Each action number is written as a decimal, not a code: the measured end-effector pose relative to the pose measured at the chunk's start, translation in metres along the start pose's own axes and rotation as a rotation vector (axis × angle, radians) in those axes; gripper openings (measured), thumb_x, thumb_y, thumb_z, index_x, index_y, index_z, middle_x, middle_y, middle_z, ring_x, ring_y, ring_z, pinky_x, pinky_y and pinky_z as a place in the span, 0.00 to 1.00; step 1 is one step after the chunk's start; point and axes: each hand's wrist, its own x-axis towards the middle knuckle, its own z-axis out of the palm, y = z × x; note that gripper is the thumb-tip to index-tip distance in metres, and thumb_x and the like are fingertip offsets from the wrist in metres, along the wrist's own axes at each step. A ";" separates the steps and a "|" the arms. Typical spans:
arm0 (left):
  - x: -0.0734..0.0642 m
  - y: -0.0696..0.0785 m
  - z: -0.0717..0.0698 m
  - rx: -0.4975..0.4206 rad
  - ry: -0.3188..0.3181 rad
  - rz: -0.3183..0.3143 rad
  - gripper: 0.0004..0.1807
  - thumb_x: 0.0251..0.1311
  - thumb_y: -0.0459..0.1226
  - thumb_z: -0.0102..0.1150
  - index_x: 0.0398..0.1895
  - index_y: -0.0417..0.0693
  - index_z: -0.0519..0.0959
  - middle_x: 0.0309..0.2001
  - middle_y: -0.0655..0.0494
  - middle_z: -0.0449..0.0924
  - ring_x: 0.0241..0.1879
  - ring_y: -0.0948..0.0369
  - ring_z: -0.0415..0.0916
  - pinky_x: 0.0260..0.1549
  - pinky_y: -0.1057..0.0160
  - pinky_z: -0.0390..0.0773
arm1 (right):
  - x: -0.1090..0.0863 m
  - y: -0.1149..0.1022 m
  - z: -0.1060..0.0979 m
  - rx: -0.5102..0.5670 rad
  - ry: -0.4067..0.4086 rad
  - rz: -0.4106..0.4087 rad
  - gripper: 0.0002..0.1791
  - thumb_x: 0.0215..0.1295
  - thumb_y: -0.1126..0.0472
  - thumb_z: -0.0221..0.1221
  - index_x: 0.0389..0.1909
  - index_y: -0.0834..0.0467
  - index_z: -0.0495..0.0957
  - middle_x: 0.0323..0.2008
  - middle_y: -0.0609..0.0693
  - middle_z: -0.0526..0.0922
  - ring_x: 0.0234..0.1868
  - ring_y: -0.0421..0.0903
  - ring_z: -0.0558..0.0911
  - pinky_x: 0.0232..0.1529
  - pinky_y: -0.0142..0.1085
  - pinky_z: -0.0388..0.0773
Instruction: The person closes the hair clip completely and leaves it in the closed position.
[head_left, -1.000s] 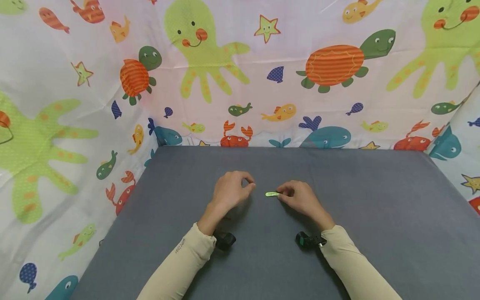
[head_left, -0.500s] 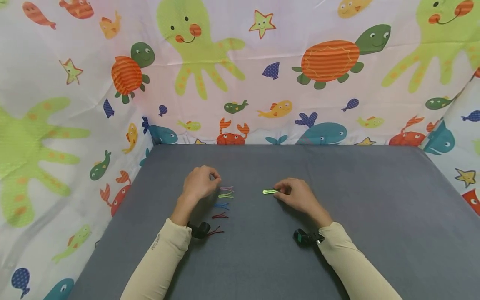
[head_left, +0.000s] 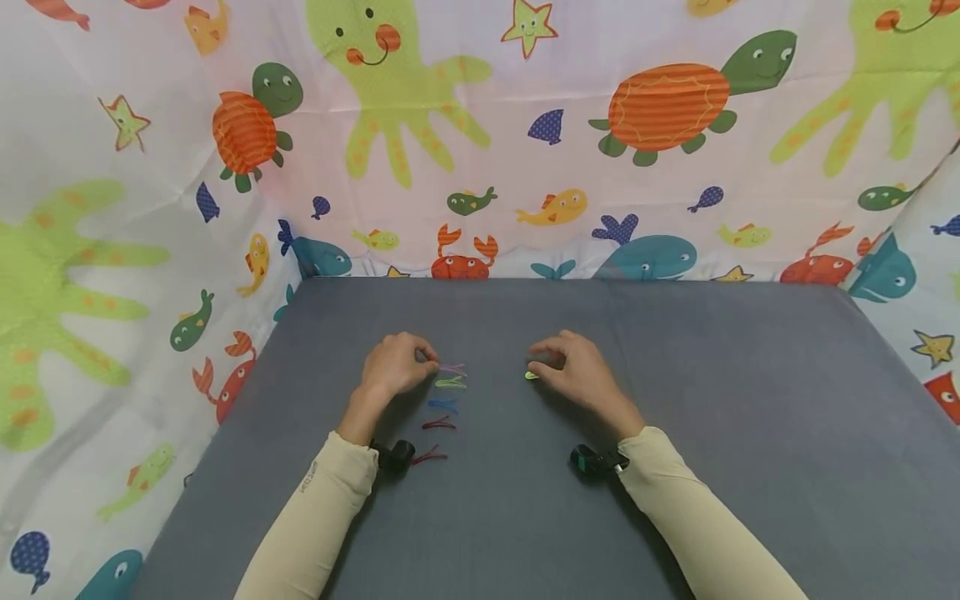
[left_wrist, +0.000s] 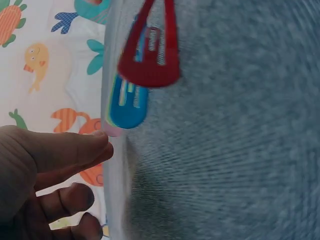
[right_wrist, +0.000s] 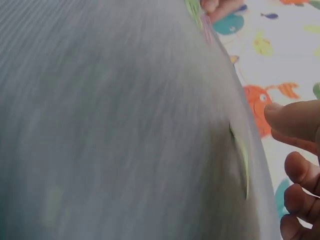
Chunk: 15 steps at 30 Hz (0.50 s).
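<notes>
My left hand (head_left: 395,364) is at the far end of a column of small hair clips, its thumb and forefinger together right at the rounded end of the pink hair clip (head_left: 453,368); I cannot tell whether they pinch it. Nearer me lie a green hair clip (head_left: 451,383), a blue one (left_wrist: 129,107) and two red ones, one a dark red clip (left_wrist: 150,70) in the left wrist view. My right hand (head_left: 573,367) hovers above a single light green hair clip (right_wrist: 242,155), which lies on the grey cloth apart from its loosely bent fingers.
A grey cloth (head_left: 517,517) covers the table. White curtains with printed sea animals (head_left: 667,117) rise along its back and sides. A black wrist camera (head_left: 395,456) sits on the left wrist and another black camera (head_left: 590,460) on the right.
My left hand has moved left, uncovering the column of clips, then dipped toward the pink one. My right hand has let go of the light green clip and slid left over it.
</notes>
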 end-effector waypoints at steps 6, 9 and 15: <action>0.002 -0.002 0.000 0.002 -0.019 0.006 0.07 0.61 0.42 0.69 0.41 0.54 0.90 0.39 0.53 0.88 0.37 0.55 0.81 0.33 0.54 0.78 | 0.020 -0.022 0.014 -0.056 -0.054 -0.043 0.13 0.62 0.55 0.71 0.46 0.52 0.90 0.34 0.50 0.83 0.38 0.48 0.78 0.44 0.47 0.74; 0.003 -0.003 0.003 0.004 -0.017 0.010 0.07 0.61 0.42 0.70 0.40 0.54 0.90 0.36 0.54 0.87 0.35 0.56 0.80 0.32 0.56 0.76 | 0.026 -0.030 0.020 -0.073 -0.078 -0.054 0.12 0.63 0.54 0.70 0.47 0.51 0.90 0.35 0.49 0.83 0.39 0.49 0.79 0.46 0.49 0.73; 0.005 -0.003 0.008 0.019 0.014 0.018 0.05 0.60 0.43 0.71 0.37 0.57 0.91 0.36 0.56 0.89 0.37 0.56 0.82 0.36 0.52 0.78 | 0.033 -0.041 0.029 -0.108 -0.096 -0.076 0.12 0.63 0.54 0.70 0.47 0.50 0.90 0.34 0.49 0.83 0.39 0.48 0.78 0.45 0.49 0.71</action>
